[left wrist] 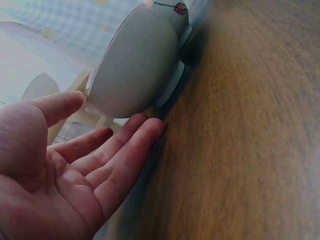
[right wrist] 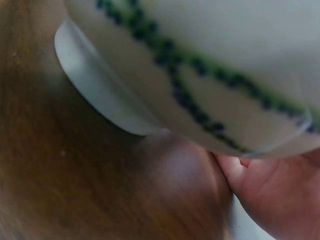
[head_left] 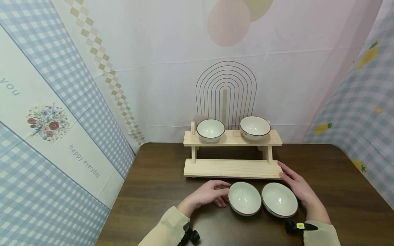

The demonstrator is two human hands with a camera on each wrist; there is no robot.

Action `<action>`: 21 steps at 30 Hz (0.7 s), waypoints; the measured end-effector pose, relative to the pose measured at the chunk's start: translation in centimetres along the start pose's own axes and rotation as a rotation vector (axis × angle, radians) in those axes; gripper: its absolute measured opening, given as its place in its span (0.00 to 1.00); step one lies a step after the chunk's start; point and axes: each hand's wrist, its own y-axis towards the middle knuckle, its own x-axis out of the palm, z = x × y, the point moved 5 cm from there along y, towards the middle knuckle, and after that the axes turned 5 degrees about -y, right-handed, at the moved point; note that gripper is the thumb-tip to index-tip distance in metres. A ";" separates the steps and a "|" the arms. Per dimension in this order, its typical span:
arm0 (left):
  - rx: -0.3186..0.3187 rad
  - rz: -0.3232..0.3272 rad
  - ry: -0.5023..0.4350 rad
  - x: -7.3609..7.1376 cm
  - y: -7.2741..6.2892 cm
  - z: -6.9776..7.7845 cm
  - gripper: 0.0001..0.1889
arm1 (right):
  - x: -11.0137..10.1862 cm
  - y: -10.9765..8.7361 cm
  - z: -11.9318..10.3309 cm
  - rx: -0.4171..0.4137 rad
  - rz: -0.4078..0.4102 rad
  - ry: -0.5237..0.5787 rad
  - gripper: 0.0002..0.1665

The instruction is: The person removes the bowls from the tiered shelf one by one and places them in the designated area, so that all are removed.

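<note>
Two white bowls with dark rims stand side by side on the table: a left bowl (head_left: pixel 244 199) and a right bowl (head_left: pixel 279 200). Beside the left one is my left hand (head_left: pixel 210 194), thumb at its rim and the other fingers loosely spread low by its side. My right hand (head_left: pixel 300 186) reaches past the right bowl, with fingertips at the right end of the lower board of a wooden two-tier shelf (head_left: pixel 232 168). In the right wrist view, a bowl with a green vine pattern (right wrist: pixel 200 85) hides most of that hand.
On the upper board stand two more white bowls, one left (head_left: pixel 210 130) and one right (head_left: pixel 255 128). The shelf stands toward the back of the brown wooden table (head_left: pixel 154 191). Printed cloth (head_left: pixel 166 85) hangs behind the table, with checked cloth at both sides.
</note>
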 end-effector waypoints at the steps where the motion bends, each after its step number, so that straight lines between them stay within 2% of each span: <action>1: 0.004 0.003 -0.004 -0.1 -0.1 0.1 0.20 | 0.0 0.0 0.0 0.001 0.000 0.003 0.47; 10: 0.037 0.034 -0.001 -1.5 -1.0 0.6 0.23 | 0.0 -0.2 -0.1 0.003 0.007 -0.004 0.47; 21: 0.067 0.093 -0.006 -4.8 -2.6 0.7 0.26 | -0.1 -0.7 -0.5 0.002 0.013 -0.004 0.46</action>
